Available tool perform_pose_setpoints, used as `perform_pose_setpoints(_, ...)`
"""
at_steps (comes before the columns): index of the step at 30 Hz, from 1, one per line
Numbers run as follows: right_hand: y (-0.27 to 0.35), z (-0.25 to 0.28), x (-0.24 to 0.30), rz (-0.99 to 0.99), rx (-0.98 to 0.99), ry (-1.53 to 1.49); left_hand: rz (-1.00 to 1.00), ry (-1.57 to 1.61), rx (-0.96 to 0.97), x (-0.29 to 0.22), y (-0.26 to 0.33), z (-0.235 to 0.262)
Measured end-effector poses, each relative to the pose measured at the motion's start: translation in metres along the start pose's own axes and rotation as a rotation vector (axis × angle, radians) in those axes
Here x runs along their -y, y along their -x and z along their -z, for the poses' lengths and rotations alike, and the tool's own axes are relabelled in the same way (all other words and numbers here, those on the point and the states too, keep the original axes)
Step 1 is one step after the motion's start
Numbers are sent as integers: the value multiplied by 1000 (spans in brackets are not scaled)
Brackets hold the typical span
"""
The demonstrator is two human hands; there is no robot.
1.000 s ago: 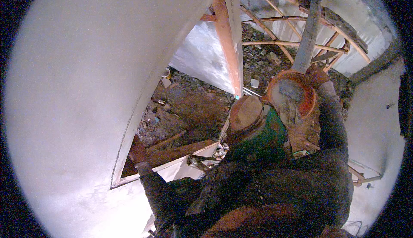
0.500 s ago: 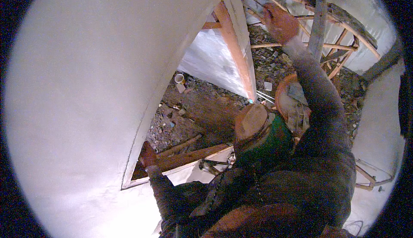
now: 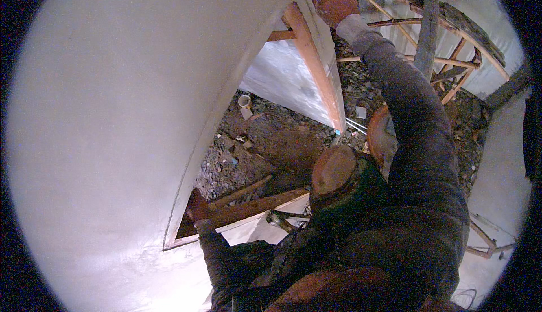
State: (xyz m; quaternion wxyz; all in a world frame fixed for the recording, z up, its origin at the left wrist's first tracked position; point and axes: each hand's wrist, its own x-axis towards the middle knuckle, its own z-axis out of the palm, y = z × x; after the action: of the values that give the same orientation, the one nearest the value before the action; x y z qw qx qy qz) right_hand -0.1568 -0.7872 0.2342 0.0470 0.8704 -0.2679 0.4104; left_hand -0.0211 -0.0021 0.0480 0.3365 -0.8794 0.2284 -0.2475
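My right hand [image 3: 334, 4] is raised at the top, closed beside the upper edge of a pale plastered wall [image 3: 113, 97]. A thin dark piece shows between it and the wall edge; its kind is too blurred to make out. Low on the left, my left hand [image 3: 196, 206] touches the wall's edge at the lower corner of a wood-lined opening. Its fingers are dark and partly hidden. A wooden frame piece [image 3: 254, 207] runs along the opening's bottom, and another wooden post [image 3: 316, 66] stands on its far side.
Rubble [image 3: 226, 154] covers the ground, with a white cup-like container [image 3: 244, 101] on it. A round reddish-rimmed pan [image 3: 383, 137] lies beside my right arm. Wooden poles and a grey plank [image 3: 428, 30] stand at the upper right. A tan, rounded thing [image 3: 334, 171] is below me.
My right hand has moved up and left, from over the poles to the wall's upper edge. My left hand stays at the opening's corner. The view has shifted slightly.
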Motion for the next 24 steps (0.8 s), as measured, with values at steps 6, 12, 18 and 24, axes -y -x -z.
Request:
perform_pose_setpoints(6, -2, -5, -20, 8, -7, 27, 33, 40, 135, -11, -19, -25)
perform_pose_setpoints(12, -4, 2, -1, -38, 12, 19, 54, 53, 169, -7, -10, -31)
perform_pose_setpoints(18, -6, -6, -8, 18, 28, 67, 30, -21, -9, -14, -13, -29)
perform_pose_setpoints(24, -11, 4, -3, 47, 70, 77, 272, 524, 21, -21, -14, -20)
